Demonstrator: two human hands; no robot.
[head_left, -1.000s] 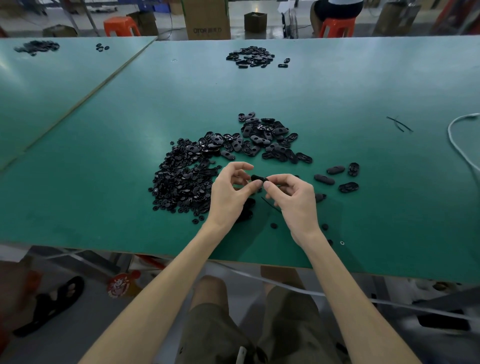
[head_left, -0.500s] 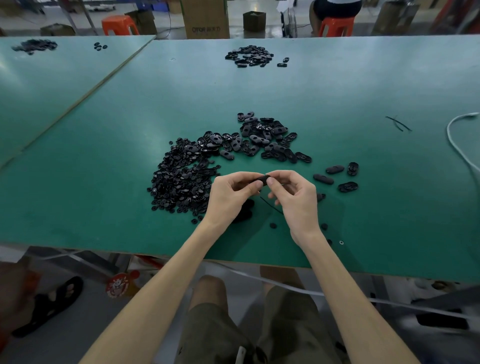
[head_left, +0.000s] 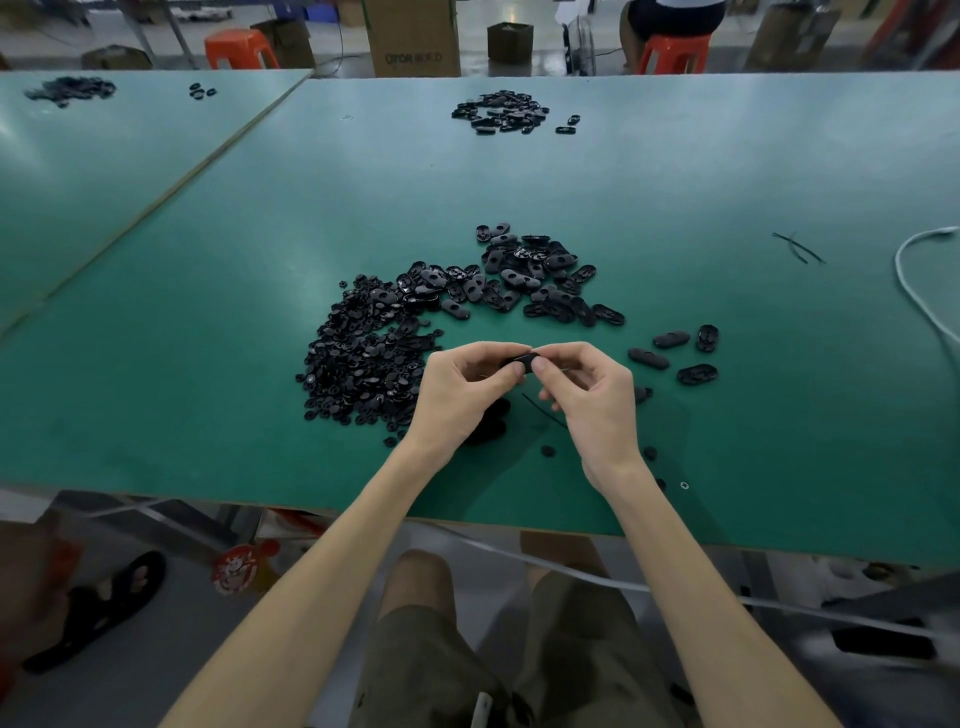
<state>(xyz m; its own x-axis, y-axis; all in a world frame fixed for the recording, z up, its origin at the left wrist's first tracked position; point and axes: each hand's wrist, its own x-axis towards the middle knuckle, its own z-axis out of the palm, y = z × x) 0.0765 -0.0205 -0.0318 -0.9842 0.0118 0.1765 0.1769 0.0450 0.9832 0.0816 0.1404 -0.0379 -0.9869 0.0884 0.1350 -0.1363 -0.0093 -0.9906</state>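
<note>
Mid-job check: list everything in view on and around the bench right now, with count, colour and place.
black piece: one, black, pinched between both hands
small-parts heap: one, black, left of the hands
oval-shell heap: one, black, beyond the hands
loose oval shells: at least four, black, right of the hands
far heap: one, black, near the table's far edge
thin strips: a few, black, far right
cable: one, white, right edge
table: one, green
stools: two, orange, behind the table
left hand: pinches the piece
right hand: pinches the piece
</note>
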